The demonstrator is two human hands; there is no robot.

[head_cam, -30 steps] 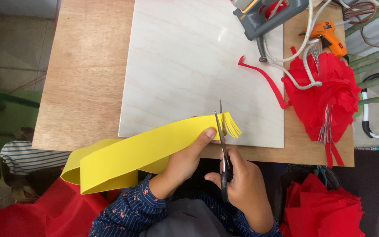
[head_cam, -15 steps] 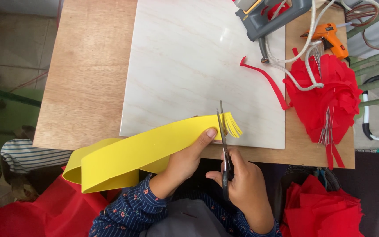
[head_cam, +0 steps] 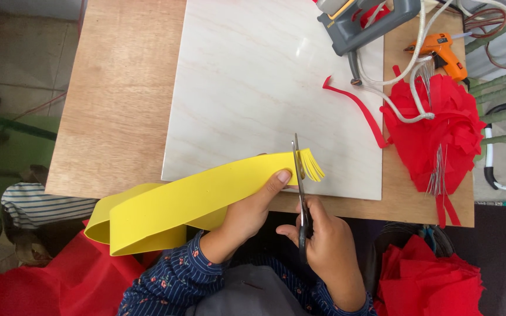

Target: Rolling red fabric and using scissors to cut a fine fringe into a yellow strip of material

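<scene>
My left hand (head_cam: 252, 210) pinches a long folded yellow foam strip (head_cam: 188, 199) near its right end, thumb on top. That end is cut into a fringe of thin strips (head_cam: 313, 165). My right hand (head_cam: 329, 246) grips a pair of scissors (head_cam: 300, 181), blades pointing away from me and set into the strip's edge just left of the fringe. The strip loops back to the left over the table's front edge.
A pale marble-look board (head_cam: 265, 88) lies on the wooden table (head_cam: 118, 105). A red fringed flower (head_cam: 440, 129), a red strip (head_cam: 361, 111), an orange glue gun (head_cam: 440, 52) and a grey tool (head_cam: 364, 23) sit at right. Red sheets (head_cam: 434, 281) are stacked below.
The scissors' blades sit a touch further into the yellow strip beside the fringe. Both hands keep their places.
</scene>
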